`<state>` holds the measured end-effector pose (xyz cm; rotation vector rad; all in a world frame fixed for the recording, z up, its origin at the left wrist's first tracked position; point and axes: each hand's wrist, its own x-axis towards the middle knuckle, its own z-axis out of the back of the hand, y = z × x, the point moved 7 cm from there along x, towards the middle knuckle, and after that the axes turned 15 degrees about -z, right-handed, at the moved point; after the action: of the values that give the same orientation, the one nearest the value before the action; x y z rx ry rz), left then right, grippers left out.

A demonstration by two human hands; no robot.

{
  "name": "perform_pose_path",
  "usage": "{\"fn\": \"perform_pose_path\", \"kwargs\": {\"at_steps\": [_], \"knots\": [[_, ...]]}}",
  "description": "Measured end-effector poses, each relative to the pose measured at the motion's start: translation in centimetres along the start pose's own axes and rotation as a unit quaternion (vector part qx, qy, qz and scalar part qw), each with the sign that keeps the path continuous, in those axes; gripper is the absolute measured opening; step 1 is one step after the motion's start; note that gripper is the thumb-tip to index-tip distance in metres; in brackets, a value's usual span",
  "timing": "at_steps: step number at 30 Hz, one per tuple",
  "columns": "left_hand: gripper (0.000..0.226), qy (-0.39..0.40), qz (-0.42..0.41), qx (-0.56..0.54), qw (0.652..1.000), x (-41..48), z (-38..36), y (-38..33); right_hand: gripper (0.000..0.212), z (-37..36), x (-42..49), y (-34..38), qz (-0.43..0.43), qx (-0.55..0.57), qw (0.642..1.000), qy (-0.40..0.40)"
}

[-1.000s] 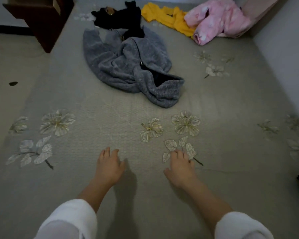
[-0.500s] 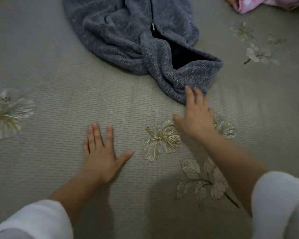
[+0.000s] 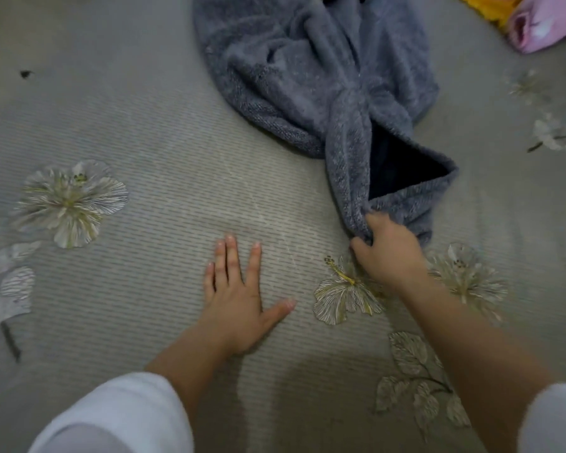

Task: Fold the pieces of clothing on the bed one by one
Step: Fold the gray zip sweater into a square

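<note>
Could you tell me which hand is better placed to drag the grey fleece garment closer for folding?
The right hand: its fingers grip the near hem of the grey fleece garment. The left hand lies flat on the bed cover, apart from the fabric.

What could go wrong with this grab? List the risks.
The right hand grips only the near edge of the grey fleece garment, which lies twisted and bunched; a pull would likely drag it along tangled. The left hand lies flat on the bedcover, so nothing steadies the rest.
</note>
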<state>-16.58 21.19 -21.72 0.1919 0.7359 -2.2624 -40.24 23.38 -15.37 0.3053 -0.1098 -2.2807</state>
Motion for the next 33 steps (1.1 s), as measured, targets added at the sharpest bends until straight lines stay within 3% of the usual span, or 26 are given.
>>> {"fn": "perform_pose_path", "kwargs": {"at_steps": [10, 15, 16, 19, 23, 26, 29, 31, 33], "knots": [[0.105, 0.117, -0.013, 0.047, 0.992, -4.4, 0.0, -0.3, 0.024, -1.8, -16.4, -2.3, 0.024, -0.041, 0.976, 0.213], [0.084, 0.103, 0.008, -0.077, 0.992, -11.9, -2.6, -2.1, 0.009, -3.0, -25.6, -2.8, 0.029, -0.038, 0.955, 0.292], [0.079, 0.102, 0.018, -0.114, 0.988, -13.4, -3.1, -2.7, 0.014, -3.1, -27.5, -3.0, 0.032, -0.038, 0.949, 0.310], [0.080, 0.038, 0.041, -0.246, 0.968, -17.6, -3.6, -5.3, 0.027, -3.8, -33.9, -4.4, 0.033, -0.050, 0.929, 0.364], [0.058, -0.094, 0.069, -0.395, 0.911, -22.3, -4.4, -8.7, 0.012, -5.9, -42.6, -7.2, 0.015, -0.058, 0.894, 0.443], [0.043, -0.104, 0.129, -0.419, 0.893, -26.0, -7.4, -10.2, 0.007, -6.7, -48.4, -9.1, -0.010, -0.003, 0.860, 0.511], [0.026, 0.001, 0.121, -0.404, 0.907, -30.8, -10.5, -11.7, 0.014, -6.7, -53.1, -11.3, -0.073, 0.025, 0.798, 0.598], [0.011, 0.148, 0.090, -0.388, 0.905, -34.2, -11.9, -12.6, 0.020, -6.4, -55.6, -12.8, -0.069, -0.016, 0.770, 0.634], [0.030, 0.325, 0.066, -0.308, 0.892, -37.5, -12.6, -12.5, 0.024, -5.8, -57.3, -13.7, -0.063, -0.034, 0.757, 0.650]]}}
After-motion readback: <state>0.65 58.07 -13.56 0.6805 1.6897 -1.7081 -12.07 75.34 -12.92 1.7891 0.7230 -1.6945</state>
